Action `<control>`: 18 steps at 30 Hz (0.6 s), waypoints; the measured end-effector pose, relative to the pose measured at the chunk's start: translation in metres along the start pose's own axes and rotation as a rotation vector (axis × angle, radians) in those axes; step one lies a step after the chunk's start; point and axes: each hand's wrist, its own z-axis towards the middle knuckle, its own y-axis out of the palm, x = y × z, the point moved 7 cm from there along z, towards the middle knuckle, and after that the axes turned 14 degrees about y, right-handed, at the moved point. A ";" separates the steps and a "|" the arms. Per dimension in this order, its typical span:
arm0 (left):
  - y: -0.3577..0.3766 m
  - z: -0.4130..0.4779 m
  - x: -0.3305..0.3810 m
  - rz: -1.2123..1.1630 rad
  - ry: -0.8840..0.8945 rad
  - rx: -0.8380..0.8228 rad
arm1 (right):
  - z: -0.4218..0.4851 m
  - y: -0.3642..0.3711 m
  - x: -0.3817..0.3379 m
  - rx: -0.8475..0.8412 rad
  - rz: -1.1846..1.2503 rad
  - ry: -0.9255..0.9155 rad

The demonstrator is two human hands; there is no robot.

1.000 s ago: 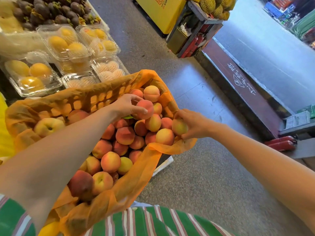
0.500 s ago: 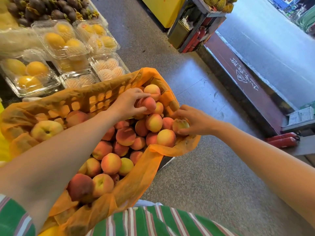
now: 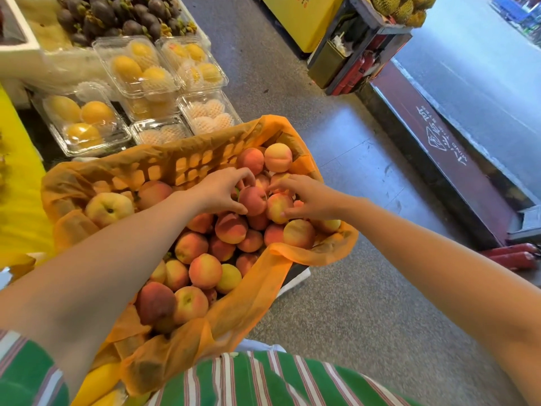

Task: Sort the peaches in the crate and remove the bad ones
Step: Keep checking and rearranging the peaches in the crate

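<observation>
A crate lined with an orange plastic bag [image 3: 181, 162] holds several red and yellow peaches. My left hand [image 3: 219, 190] reaches over the far end of the pile and curls its fingers round a dark red peach [image 3: 253, 200]. Right beside it my right hand [image 3: 310, 197] grips a paler red-and-yellow peach [image 3: 278, 208] between thumb and fingers. The two hands almost touch. A large pale peach [image 3: 108, 208] lies alone at the crate's left end.
Clear plastic boxes of yellow fruit [image 3: 134, 65] and netted pale fruit [image 3: 207, 112] stand beyond the crate, with dark mangosteens [image 3: 117, 16] behind. Grey floor lies to the right, then a dark red step [image 3: 445, 159]. Red cylinders [image 3: 512, 253] lie by it.
My right hand left the peach at the crate's right rim and moved left into the pile onto another peach. My left hand shifted slightly and now curls round a darker peach.
</observation>
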 end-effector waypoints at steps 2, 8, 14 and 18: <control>0.005 -0.004 -0.003 0.016 -0.016 -0.007 | 0.003 0.006 -0.001 0.026 -0.085 -0.001; -0.003 -0.018 0.003 0.069 -0.042 -0.045 | 0.006 0.008 -0.001 0.062 -0.132 -0.023; -0.035 -0.062 0.013 0.164 -0.171 -0.208 | -0.009 -0.005 -0.058 0.074 0.124 -0.204; -0.015 -0.098 0.012 0.084 -0.333 -0.513 | -0.010 0.031 -0.102 -0.115 0.007 -0.274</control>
